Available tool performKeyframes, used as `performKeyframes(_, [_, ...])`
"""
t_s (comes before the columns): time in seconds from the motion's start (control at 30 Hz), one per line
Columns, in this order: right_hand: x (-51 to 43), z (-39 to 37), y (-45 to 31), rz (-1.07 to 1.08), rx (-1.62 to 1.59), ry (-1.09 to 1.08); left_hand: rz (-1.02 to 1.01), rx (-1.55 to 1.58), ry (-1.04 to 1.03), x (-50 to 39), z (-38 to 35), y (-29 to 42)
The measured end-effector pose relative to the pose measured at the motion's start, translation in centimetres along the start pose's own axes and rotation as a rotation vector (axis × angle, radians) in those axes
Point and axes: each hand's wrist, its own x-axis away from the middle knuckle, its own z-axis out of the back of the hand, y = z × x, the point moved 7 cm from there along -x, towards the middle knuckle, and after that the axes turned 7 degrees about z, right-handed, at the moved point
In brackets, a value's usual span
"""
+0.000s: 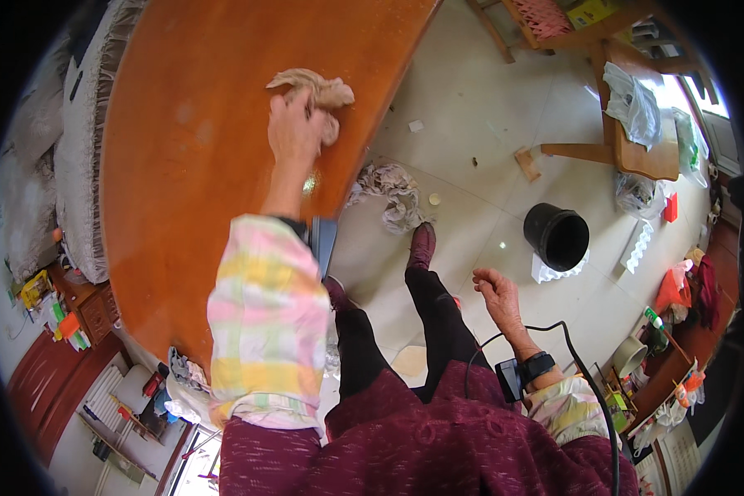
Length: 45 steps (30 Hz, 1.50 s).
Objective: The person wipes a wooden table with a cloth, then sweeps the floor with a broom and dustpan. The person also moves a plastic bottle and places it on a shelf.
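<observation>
My left hand [296, 127] presses a crumpled beige cloth [332, 93] onto the glossy orange-brown wooden table [180, 155]. The cloth bunches beyond and beside the fingers, and some fingertips are hidden in it. Small wet-looking patches shine on the wood near the wrist. My right hand [498, 296] hangs over the floor beside my right leg, fingers loosely curled, with nothing seen in it. A black strap with a device sits on each wrist, and a black cable runs by the right forearm.
A black bucket [555, 237] lies or leans on the tiled floor near white foam pieces [637, 247]. Crumpled rags [392, 192] lie between the table and my foot. A wooden stool [648, 139] with a plastic bag on it is at the right. A sofa with a pale cover [84, 149] borders the table's left.
</observation>
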Motion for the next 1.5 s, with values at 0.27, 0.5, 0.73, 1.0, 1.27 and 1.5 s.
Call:
performKeyframes(0.27, [-0.8, 2.6, -0.6, 0.061, 0.004, 0.014, 0.079, -0.004, -0.164, 17.8, 1.7, -2.7])
performKeyframes(0.5, [-0.5, 6.7, -0.6, -0.022, 0.053, 0.071, -0.070, -0.140, -0.036, 12.2, -1.7, 2.5])
performKeyframes(0.73, [-2.9, 12.6, -0.8, -0.066, -0.053, 0.243, -0.014, 0.014, -0.042, 2.0, -4.9, 8.5])
performKeyframes(1.0, [-11.2, 16.3, -4.7, -0.072, 0.013, 0.229, -0.019, 0.172, 0.007, -11.5, -9.1, 17.2])
performKeyframes(1.27, [-21.5, 18.0, -11.4, -0.073, 0.057, 0.088, -0.083, 0.345, 0.143, -25.6, -12.1, 22.8])
performKeyframes(1.5, [-25.5, 20.2, -13.6, -0.072, 0.055, 0.065, 0.028, 0.223, 0.201, -30.6, -7.3, 16.1])
